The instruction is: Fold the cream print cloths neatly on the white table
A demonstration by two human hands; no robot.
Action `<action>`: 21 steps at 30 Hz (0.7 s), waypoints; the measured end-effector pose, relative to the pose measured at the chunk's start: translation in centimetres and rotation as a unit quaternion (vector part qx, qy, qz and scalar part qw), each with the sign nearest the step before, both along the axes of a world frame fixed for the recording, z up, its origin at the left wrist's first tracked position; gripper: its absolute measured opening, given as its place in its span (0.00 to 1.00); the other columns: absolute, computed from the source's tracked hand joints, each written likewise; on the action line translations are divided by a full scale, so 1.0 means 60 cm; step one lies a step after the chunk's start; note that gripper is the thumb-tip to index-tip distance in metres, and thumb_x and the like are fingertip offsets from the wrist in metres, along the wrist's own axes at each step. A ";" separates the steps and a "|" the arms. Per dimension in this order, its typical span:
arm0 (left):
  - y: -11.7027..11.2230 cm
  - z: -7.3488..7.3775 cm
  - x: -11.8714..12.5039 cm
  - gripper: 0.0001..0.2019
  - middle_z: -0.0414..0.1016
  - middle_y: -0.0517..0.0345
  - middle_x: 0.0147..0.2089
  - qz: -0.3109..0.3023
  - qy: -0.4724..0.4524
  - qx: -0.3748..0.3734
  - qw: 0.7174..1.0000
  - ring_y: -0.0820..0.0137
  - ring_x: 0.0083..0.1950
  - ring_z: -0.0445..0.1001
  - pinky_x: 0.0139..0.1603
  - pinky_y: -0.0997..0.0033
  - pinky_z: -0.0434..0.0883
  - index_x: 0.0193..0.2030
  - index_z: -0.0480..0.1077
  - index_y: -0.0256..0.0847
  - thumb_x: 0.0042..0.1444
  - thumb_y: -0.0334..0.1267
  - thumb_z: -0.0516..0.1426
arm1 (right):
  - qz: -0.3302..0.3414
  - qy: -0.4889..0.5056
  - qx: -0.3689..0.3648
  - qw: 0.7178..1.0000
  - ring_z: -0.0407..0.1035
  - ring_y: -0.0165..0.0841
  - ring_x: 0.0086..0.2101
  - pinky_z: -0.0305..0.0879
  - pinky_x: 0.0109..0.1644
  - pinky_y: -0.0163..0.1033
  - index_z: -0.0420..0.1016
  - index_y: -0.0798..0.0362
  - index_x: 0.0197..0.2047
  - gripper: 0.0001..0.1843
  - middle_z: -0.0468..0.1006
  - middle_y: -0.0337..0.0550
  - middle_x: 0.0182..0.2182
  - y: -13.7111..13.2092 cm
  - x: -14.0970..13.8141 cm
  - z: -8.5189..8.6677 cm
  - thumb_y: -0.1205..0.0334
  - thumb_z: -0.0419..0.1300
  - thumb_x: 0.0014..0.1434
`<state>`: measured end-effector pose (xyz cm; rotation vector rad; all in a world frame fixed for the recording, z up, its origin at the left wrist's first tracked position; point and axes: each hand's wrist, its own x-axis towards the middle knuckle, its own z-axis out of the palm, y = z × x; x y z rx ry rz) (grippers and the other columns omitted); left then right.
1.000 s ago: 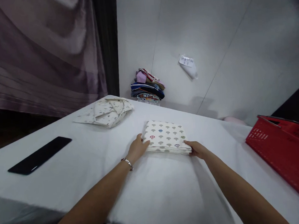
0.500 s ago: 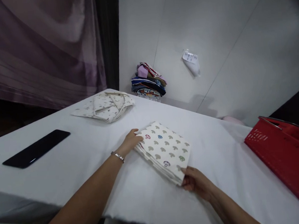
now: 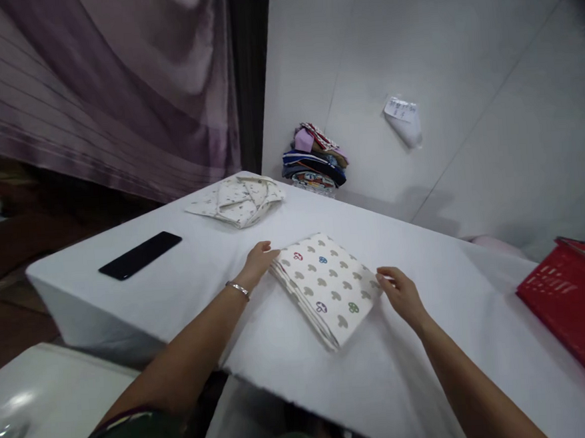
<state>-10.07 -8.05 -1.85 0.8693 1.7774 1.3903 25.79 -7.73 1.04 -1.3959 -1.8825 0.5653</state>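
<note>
A folded white cloth with a mushroom print lies turned at an angle on the white table. My left hand rests against its far-left corner, fingers curled loosely on the edge. On the cloth's right side, my right hand touches the edge with fingers bent but apart. A thin bracelet circles my left wrist.
A second folded patterned cloth lies at the table's far left. A black phone lies near the left edge. Stacked coloured fabrics sit by the wall. A red basket stands at the right.
The cloth was turned from square to angled. My right hand left the cloth's near corner and went to its right edge. The view swung to the left.
</note>
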 end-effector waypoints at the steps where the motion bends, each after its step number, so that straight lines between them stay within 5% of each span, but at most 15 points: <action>1: -0.009 -0.001 -0.004 0.23 0.70 0.48 0.50 0.012 0.024 0.011 1.000 0.65 0.47 0.71 0.43 0.69 0.67 0.46 0.68 0.37 0.41 0.39 0.61 | 0.002 -0.043 0.024 0.999 0.67 0.42 0.47 0.64 0.47 0.46 0.71 0.54 0.47 0.25 0.73 0.52 0.48 0.019 -0.003 -0.008 0.45 0.52 0.55; 6: -0.062 -0.009 -0.003 0.13 0.74 0.57 0.33 -0.033 0.117 0.041 0.992 0.69 0.33 0.72 0.34 0.71 0.67 0.37 0.72 0.39 0.47 0.43 0.56 | 0.041 -0.193 -0.049 0.979 0.59 0.43 0.56 0.55 0.59 0.48 0.64 0.56 0.58 0.31 0.66 0.52 0.56 0.067 -0.015 -0.064 0.44 0.49 0.57; 9: -0.089 -0.003 0.021 0.09 0.73 0.59 0.33 -0.083 0.234 0.078 0.966 0.70 0.35 0.71 0.38 0.71 0.66 0.33 0.73 0.41 0.50 0.40 0.54 | 0.046 -0.200 -0.076 0.976 0.58 0.42 0.57 0.53 0.60 0.46 0.60 0.56 0.61 0.33 0.64 0.51 0.58 0.067 -0.014 -0.080 0.45 0.46 0.60; 14: -0.106 0.012 0.059 0.12 0.71 0.60 0.42 -0.176 0.393 0.100 0.897 0.71 0.41 0.70 0.40 0.73 0.65 0.43 0.73 0.46 0.55 0.34 0.51 | 0.048 -0.187 -0.070 0.979 0.58 0.41 0.57 0.53 0.61 0.46 0.58 0.57 0.62 0.33 0.63 0.51 0.58 0.058 -0.012 -0.075 0.45 0.46 0.60; 17: -0.108 0.013 0.063 0.11 0.70 0.58 0.40 -0.204 0.457 0.069 0.863 0.70 0.40 0.69 0.37 0.72 0.65 0.37 0.73 0.44 0.58 0.35 0.49 | 0.048 -0.182 -0.071 0.980 0.58 0.42 0.57 0.54 0.60 0.47 0.58 0.56 0.62 0.33 0.63 0.51 0.58 0.057 -0.010 -0.073 0.45 0.46 0.60; 21: -0.114 0.005 0.059 0.12 0.69 0.57 0.39 -0.191 0.472 0.069 0.858 0.70 0.40 0.68 0.37 0.71 0.64 0.34 0.72 0.43 0.60 0.35 0.47 | 0.039 -0.192 -0.004 0.981 0.60 0.43 0.55 0.54 0.58 0.49 0.64 0.56 0.58 0.30 0.67 0.53 0.55 0.051 -0.013 -0.066 0.46 0.48 0.60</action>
